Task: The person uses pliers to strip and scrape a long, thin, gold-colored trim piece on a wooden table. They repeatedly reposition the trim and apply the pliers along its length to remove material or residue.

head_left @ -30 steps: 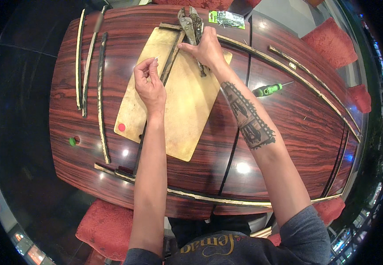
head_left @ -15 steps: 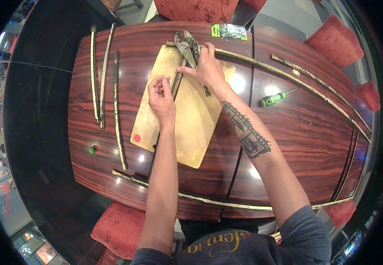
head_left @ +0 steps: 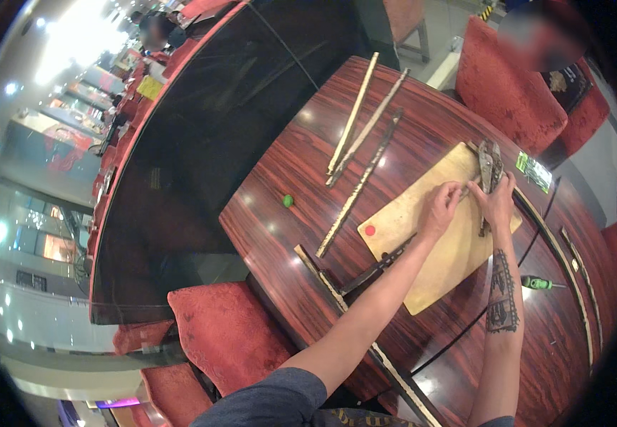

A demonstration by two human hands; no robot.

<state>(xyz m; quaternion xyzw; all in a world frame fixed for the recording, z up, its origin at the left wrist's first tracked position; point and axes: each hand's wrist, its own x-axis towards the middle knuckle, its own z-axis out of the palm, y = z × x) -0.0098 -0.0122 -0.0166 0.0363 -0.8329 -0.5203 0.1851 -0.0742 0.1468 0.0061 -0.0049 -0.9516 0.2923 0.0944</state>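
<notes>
A pair of locking pliers [head_left: 491, 165] grips the strip frame at the far edge of a yellowish cutting board [head_left: 429, 288]. My right hand [head_left: 497, 205] is wrapped round the lower part of the pliers, thumb on the left and fingers on the right. Just left of it, my left hand [head_left: 438, 212] is closed in a pinch beside the strip joint; whatever is between its fingertips is too small to make out. A dark narrow strip [head_left: 378, 269] crosses the board under my left forearm, reaching a long gold-edged strip [head_left: 323, 279] near the table's front edge.
Three loose narrow strips [head_left: 358, 183] lie on the left of the glossy wooden table [head_left: 280, 238], with a small green object [head_left: 288, 201]. A green screwdriver [head_left: 538, 282] lies at right, and a packet of hardware [head_left: 533, 171] behind. Red chairs [head_left: 227, 334] surround the table.
My view has swung left, so the table appears turned and further right. My left hand has come closer to the right hand and the pliers. The right hand remains at the pliers.
</notes>
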